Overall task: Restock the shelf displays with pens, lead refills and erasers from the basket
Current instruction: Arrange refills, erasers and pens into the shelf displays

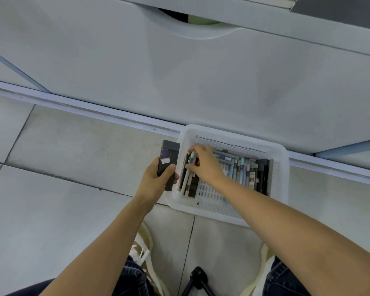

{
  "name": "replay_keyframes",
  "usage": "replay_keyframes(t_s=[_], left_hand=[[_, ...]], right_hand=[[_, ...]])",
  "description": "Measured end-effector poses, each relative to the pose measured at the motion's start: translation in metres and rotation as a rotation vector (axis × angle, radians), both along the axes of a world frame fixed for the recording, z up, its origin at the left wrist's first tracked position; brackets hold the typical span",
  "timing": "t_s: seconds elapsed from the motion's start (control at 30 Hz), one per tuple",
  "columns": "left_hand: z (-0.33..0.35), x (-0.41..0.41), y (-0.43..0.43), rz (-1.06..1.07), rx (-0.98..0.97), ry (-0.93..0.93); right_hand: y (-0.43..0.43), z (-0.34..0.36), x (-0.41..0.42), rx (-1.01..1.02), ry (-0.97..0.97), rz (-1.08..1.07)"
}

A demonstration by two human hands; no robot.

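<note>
A white perforated basket (pixel 280 167) sits on the tiled floor against the base of a white shelf unit. Inside lie several pens and dark flat packs; one row (pixel 244 169) fills the right half. My left hand (pixel 158 178) grips a dark grey box (pixel 169 154) just outside the basket's left wall. My right hand (pixel 205 163) reaches into the left side of the basket, its fingers pinching a bunch of pens (pixel 189 169), among them a mint-green one.
The white cabinet front (pixel 179 71) with a curved handle cut-out rises behind the basket. A pale rail (pixel 83 107) runs along the floor. A black tripod (pixel 198 278) and cream straps (pixel 145 248) lie between my knees.
</note>
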State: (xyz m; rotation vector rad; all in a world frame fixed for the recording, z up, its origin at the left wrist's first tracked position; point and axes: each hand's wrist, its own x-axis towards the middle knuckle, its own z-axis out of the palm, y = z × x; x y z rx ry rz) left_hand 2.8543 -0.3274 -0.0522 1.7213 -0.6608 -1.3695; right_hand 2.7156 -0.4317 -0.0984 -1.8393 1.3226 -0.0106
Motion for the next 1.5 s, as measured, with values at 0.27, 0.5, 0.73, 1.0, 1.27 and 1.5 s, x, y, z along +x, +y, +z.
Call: replay_keyframes(t_s=[0.27, 0.5, 0.73, 1.0, 1.27, 1.5], left_hand=[[0.005, -0.001, -0.001, 0.013, 0.029, -0.015], [0.005, -0.002, 0.0, -0.015, 0.034, -0.004], [0.004, -0.001, 0.001, -0.024, 0.018, 0.001], [0.007, -0.01, -0.004, 0.009, 0.0, -0.155], [0.021, -0.061, -0.038, -0.28, 0.022, 0.18], [0.008, -0.092, -0.044, -0.373, 0.02, 0.124]], right_hand=[[-0.008, 0.004, -0.005, -0.026, 0.098, 0.137], [-0.009, 0.001, 0.004, -0.196, 0.21, 0.245], [-0.008, -0.002, -0.002, -0.142, 0.109, 0.226], [-0.026, 0.032, -0.036, 0.223, -0.217, 0.145], [-0.027, 0.074, -0.082, 0.3, -0.503, -0.173], [-0.008, 0.06, -0.158, -0.195, -0.125, -0.527]])
